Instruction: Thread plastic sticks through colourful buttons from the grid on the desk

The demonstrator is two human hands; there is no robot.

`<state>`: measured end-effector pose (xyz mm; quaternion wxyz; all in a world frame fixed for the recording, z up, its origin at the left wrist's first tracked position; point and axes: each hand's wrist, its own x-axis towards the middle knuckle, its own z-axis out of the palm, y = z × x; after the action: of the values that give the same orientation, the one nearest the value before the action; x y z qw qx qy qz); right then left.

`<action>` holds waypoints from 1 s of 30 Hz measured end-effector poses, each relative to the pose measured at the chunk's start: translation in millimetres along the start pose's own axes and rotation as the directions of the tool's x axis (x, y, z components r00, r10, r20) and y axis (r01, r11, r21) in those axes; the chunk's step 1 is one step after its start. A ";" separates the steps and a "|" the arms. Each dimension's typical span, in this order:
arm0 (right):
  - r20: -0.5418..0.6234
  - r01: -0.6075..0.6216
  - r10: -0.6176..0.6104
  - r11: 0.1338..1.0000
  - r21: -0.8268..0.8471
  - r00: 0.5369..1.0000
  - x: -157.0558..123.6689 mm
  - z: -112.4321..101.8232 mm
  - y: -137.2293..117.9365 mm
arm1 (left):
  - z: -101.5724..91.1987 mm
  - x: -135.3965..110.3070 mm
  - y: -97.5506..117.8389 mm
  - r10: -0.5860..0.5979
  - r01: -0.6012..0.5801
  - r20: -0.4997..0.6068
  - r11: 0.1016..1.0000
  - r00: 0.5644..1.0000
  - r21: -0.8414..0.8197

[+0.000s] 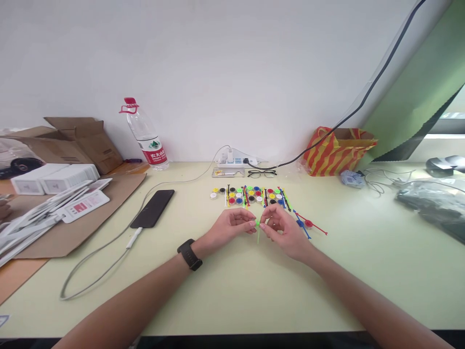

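Note:
Between my two hands is a small green plastic piece with a thin stick (258, 235) pointing down toward the table. My left hand (234, 225), with a black watch on its wrist, pinches it from the left. From the other side my right hand (283, 230) pinches it too, thumb against fingers. Just beyond the hands lie several small round discs (251, 198) in yellow, red, blue, white, black and green, with thin coloured sticks (285, 198) among them. Right of my right hand rest a blue stick with a disc (300, 223) and a red one (308, 223).
A phone (153, 208) with a white charging cable lies at left. Behind are a tilted water bottle (154, 150), a power strip (236, 157), glasses (262, 173) and a striped bag (334, 155). Cardboard boxes (83, 143) and white tags (85, 206) fill the far left.

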<state>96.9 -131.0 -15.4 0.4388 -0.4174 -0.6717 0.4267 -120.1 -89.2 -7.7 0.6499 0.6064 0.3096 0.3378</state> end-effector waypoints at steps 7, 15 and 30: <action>-0.050 0.041 -0.043 0.998 -0.046 0.998 -0.8 -1.4 0.1 | 1.4 -1.3 1.4 0.006 -0.006 -0.009 1.000 1.000 -0.003; -0.128 0.256 -0.292 0.936 -0.240 0.948 -11.4 2.7 -5.9 | -1.9 0.8 -0.6 -0.025 0.023 -0.070 0.999 0.997 -0.023; -0.028 -0.095 0.098 0.991 0.098 0.995 -3.8 -3.8 -18.0 | -4.3 2.3 -3.4 -0.028 0.026 -0.103 0.999 0.994 -0.022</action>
<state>98.1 -138.9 1.5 0.4483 -0.4344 -0.6221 0.4725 -122.1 -85.0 -11.3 0.6439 0.5771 0.3474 0.3629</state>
